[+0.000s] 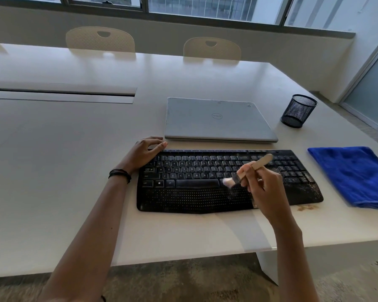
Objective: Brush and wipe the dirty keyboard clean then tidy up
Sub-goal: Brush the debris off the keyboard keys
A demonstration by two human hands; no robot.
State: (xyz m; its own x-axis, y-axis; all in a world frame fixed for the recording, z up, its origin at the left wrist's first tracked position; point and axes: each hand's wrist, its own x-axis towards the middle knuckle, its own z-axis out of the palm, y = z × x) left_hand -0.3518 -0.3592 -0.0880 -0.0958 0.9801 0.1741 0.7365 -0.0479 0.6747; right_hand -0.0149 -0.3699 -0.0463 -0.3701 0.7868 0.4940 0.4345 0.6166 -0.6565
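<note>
So the black keyboard [205, 188] sits near the front edge of the white surface [63, 160], with a strip of bare top between its palm rest and the drop-off. To its left there's a wide stretch of surface, running back to a long cable slot [61, 93]. The right side is tighter: a folded blue cloth [354, 175] lies just beside the keyboard, close to the right edge. A closed silver laptop [218, 120] is parked just behind the keyboard, nearly touching it. The left hand [143, 154] rests on the keyboard's far-left corner, fingers [155, 139] loosely bent and holding nothing. The right hand [264, 188] has its fingers [246, 170] pinched round a wooden-handled brush [261, 162], bristles down on the keys right of the space bar, a bit blurred. Grit covers the keyboard's right end, and brown crumbs [307, 207] lie on the surface just in front of it. The only container is a black mesh pen cup [297, 111], upright behind the cloth; I can't tell what's in it. Pale chairs [100, 39] line the far side.
</note>
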